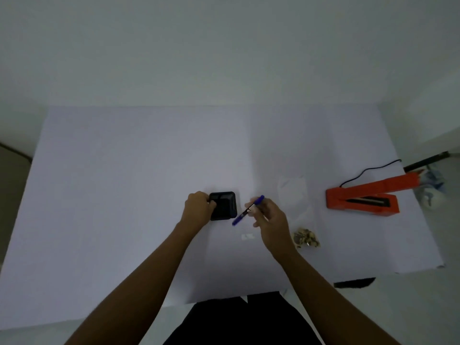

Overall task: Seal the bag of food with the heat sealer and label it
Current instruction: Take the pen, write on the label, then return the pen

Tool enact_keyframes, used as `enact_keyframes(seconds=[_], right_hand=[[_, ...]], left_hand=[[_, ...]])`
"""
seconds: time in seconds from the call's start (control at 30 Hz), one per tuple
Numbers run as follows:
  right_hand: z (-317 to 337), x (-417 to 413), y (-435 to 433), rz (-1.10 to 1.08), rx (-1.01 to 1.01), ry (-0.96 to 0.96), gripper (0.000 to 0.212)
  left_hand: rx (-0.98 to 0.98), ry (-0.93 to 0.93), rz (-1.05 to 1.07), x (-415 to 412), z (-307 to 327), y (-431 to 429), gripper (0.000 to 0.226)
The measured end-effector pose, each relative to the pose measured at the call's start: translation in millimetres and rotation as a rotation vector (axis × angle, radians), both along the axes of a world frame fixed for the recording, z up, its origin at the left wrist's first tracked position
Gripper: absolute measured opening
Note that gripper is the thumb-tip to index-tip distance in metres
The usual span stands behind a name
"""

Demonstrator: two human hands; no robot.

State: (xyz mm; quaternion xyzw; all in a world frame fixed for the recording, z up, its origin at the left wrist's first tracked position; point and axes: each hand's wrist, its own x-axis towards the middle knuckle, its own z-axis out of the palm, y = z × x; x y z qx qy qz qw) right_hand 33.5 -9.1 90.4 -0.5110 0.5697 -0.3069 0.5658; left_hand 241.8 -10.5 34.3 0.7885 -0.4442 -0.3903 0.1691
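The bag of food (297,207) lies right of centre in the frame, a clear, thin pouch that is hard to make out against the pale table (124,195), its upper part flat and nearly invisible, the food (306,238) bunched as a small brownish heap at the end nearest me. I judge it light, limp and a little slippery, so it will sag and the pieces will slide if I lift it by one corner; I would take it by the empty upper edge with both hands, pull that edge flat and keep the food well away from the seam. Just left of it my right hand (270,220) holds a blue pen (247,210) pinched between thumb and fingertips, slanting from upper right to lower left, its lower end above the table. Below the pen a small white label (247,236) lies flat on the table, thin enough that I would expect to need a fingernail to lift it. Further left my left hand (198,206) is closed on the near left edge of a small black square tray (224,205); what it holds I cannot tell. At the right side of the frame the orange heat sealer (363,197) stands with its arm raised, its black cord (368,170) trailing off toward the upper right, well apart from the bag.
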Motion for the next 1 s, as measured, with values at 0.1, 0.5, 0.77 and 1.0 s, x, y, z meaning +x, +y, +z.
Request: enact_keyframes(seconds=[0.1,0.5,0.77,1.0], right_hand=[[14,-6,-7,-0.122,0.046,-0.130,0.031],[-16,-11,-6,-0.231,0.384,-0.259,0.023],[-99,3,18,0.211,0.104,0.387,0.012],[-117,42,5,0.330,0.041,0.598,0.035]], left_hand=[[0.017,-0.027,0.006,6,-7,-5,0.033],[0.058,-0.040,0.045,7,-20,-6,0.040],[0.010,0.026,0.064,-2,-17,3,0.021],[0.028,-0.021,0.018,0,-13,3,0.021]])
